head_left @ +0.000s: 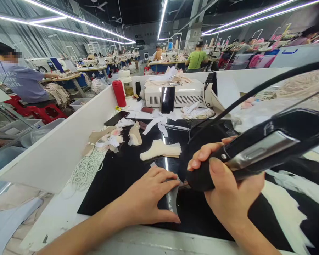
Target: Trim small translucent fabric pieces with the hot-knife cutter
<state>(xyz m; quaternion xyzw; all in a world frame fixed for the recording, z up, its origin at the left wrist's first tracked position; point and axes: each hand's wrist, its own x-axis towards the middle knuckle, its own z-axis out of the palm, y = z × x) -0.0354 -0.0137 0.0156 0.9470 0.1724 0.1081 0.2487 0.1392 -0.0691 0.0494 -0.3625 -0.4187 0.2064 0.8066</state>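
Note:
My left hand (155,193) lies with thumb and fingers spread on a translucent, curved template-like piece (172,202), pressing it to the glossy black board (117,177). My right hand (228,191) is wrapped round a black corded electric hand tool (266,148) with a silver strip along its side. The tool's rounded end points left, and its narrow tip sits beside the translucent piece, close to my left fingers. Beyond my left hand rests a small stack of cream fabric pieces (161,149). What lies under my left palm is hidden.
Fabric scraps (110,138) and a coil of pale cord (86,170) lie on the left. At the back stand a white vented machine (187,94), a phone (168,99) and a red thread cone (118,93). A black cable (255,94) arches on the right. Co-workers sit beyond the low walls.

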